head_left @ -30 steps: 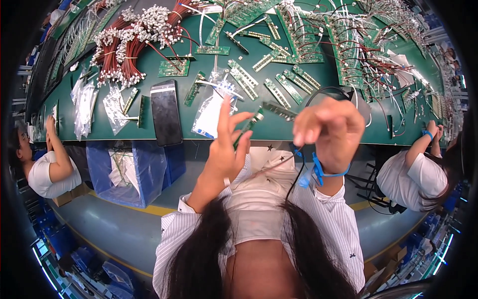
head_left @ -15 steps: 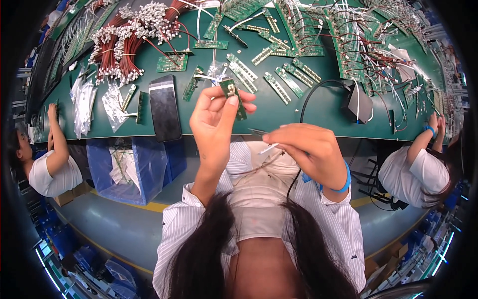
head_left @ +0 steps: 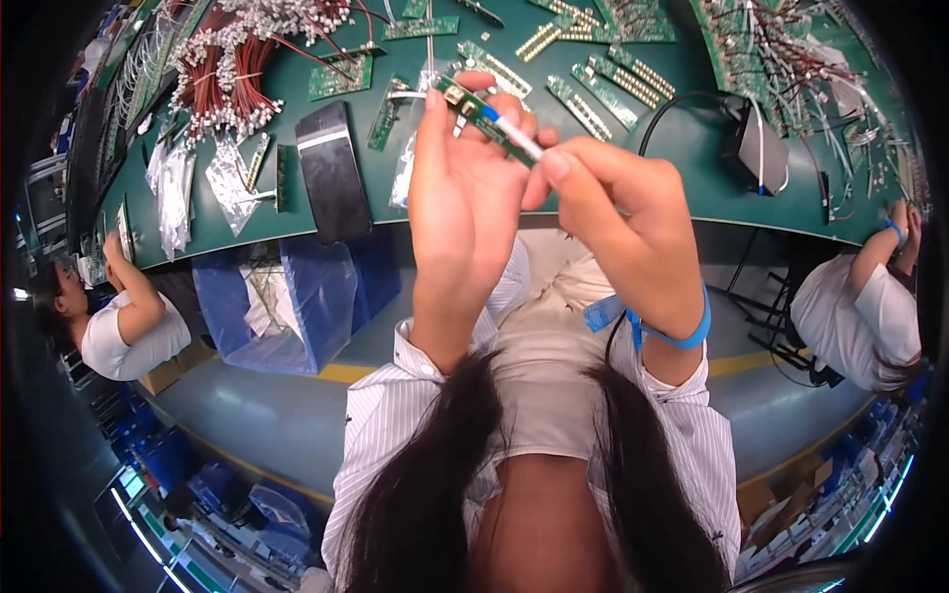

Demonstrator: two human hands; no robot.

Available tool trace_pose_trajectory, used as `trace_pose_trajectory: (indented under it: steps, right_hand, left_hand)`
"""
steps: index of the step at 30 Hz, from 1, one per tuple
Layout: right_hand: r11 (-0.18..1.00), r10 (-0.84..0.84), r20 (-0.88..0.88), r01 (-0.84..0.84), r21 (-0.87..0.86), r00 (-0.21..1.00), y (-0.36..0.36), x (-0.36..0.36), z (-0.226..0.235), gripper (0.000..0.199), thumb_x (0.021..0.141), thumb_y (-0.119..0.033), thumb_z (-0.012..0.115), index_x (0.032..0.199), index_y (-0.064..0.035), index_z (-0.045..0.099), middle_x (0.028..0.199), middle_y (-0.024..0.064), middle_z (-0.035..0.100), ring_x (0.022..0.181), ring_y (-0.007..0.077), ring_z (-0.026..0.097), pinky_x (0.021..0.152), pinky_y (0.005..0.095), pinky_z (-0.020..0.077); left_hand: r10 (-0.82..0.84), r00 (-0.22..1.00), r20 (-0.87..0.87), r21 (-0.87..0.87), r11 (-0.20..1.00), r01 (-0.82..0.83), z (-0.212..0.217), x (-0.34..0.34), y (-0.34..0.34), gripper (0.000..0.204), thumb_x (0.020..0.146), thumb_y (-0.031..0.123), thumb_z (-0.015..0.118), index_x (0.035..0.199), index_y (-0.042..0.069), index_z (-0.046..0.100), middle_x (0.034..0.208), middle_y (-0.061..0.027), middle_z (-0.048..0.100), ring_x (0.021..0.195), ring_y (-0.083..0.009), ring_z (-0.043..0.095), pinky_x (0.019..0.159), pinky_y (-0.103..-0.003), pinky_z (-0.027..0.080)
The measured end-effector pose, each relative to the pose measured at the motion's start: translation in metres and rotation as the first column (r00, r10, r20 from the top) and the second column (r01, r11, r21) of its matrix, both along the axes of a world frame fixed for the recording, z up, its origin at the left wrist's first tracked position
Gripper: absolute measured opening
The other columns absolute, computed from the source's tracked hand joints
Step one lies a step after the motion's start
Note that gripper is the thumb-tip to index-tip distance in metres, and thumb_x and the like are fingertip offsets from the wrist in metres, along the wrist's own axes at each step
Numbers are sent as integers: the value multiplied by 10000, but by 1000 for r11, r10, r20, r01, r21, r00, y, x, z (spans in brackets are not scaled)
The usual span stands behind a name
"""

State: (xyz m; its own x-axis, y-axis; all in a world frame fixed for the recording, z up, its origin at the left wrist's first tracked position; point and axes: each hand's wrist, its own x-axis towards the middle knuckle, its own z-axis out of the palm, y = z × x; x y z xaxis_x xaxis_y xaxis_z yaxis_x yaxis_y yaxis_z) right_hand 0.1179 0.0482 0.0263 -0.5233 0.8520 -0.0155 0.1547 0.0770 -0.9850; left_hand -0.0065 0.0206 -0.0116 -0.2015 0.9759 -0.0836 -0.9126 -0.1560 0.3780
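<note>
My left hand is raised close to the camera and holds a narrow green circuit board strip between thumb and fingers. My right hand pinches a small white connector at the end of that strip. A blue wrist strap circles my right wrist. Both hands hover above the near edge of the green work table.
The table carries several green circuit boards, bundles of red wires with white plugs, clear plastic bags, a black flat device and a dark box with a cable. Blue bags hang beneath. Other people sit at left and right.
Both hands have risen closer to the camera and come together. The left hand kept the strip; the right hand moved up to pinch the strip's end.
</note>
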Motion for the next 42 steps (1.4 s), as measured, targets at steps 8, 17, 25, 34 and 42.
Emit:
trace_pose_trajectory:
  steps: [8, 17, 25, 34, 42]
  right_hand:
    - [979, -85, 162, 52, 196, 983, -7, -5, -6, 175, 754, -74, 518, 593, -12, 487, 494, 159, 481, 438, 329, 472, 420, 398, 366]
    - [947, -146, 195, 80, 311, 970, -10, -4, -10, 198, 786, -47, 504, 594, 3, 490, 412, 82, 368, 319, 156, 339, 360, 289, 238]
    - [930, -126, 128, 72, 360, 984, -7, -6, -15, 182, 767, -38, 498, 589, -4, 480, 429, 92, 394, 333, 195, 376, 374, 310, 265]
    - [957, -94, 150, 47, 287, 984, -5, -4, -15, 185, 764, -47, 474, 586, -5, 495, 415, 92, 388, 332, 190, 371, 377, 316, 270]
    - [954, -88, 131, 46, 295, 987, -4, -4, -15, 187, 769, -59, 481, 591, -3, 496, 419, 89, 381, 336, 181, 351, 379, 312, 258]
  left_hand:
    - [89, 994, 62, -37, 996, -87, -6, 14, 1, 266, 922, 134, 339, 1184, 85, 334, 1057, -96, 475, 910, -194, 478, 860, -374, 428]
    - [64, 996, 63, -22, 998, -63, -8, 19, 3, 308, 915, 109, 338, 1214, 47, 304, 1076, -135, 466, 946, -220, 486, 899, -394, 419]
    - [126, 988, -84, -29, 991, -129, -6, 23, 4, 327, 904, 104, 351, 1214, 17, 293, 1090, -166, 460, 953, -260, 493, 904, -412, 415]
    - [133, 987, -84, -24, 990, -136, -2, 23, 3, 334, 907, 110, 358, 1223, 25, 297, 1078, -152, 468, 932, -271, 497, 864, -387, 419]
    - [131, 984, -118, -24, 991, -135, -1, 23, 2, 337, 912, 114, 348, 1233, 26, 298, 1071, -147, 469, 920, -268, 500, 842, -372, 423]
